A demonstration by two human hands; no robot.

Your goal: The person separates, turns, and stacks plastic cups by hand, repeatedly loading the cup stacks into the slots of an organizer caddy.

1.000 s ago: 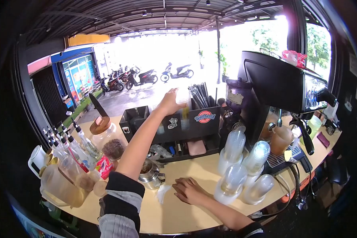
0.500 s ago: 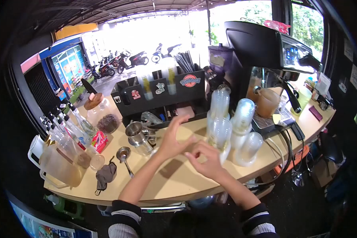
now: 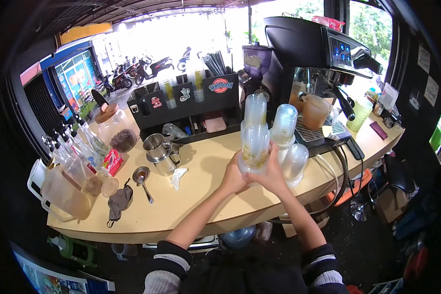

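A stack of clear plastic cups [image 3: 256, 144], upside down with a yellowish print, stands at the front of a cluster of cup stacks. My left hand [image 3: 234, 176] curls around its lower left side, and my right hand [image 3: 272, 172] wraps its lower right side. Both hands are closed on the stack near its base. Right behind it rises another cup stack [image 3: 256, 109]. To the right are a taller stack [image 3: 284, 122] and a shorter one [image 3: 295, 160], close to my right hand.
An espresso machine [image 3: 308, 44] with a brown-filled jug [image 3: 314, 111] on its tray stands right. Left of my hands lie a tissue [image 3: 178, 178], a metal pitcher [image 3: 160, 159], a portafilter-like scoop [image 3: 142, 176], a dark cloth mask [image 3: 120, 202] and a large jug [image 3: 66, 191].
Both hands have moved right and closed around the front cup stack; before, they hovered apart over the table with fingers curved. The tissue now shows fully. The view has shifted slightly.
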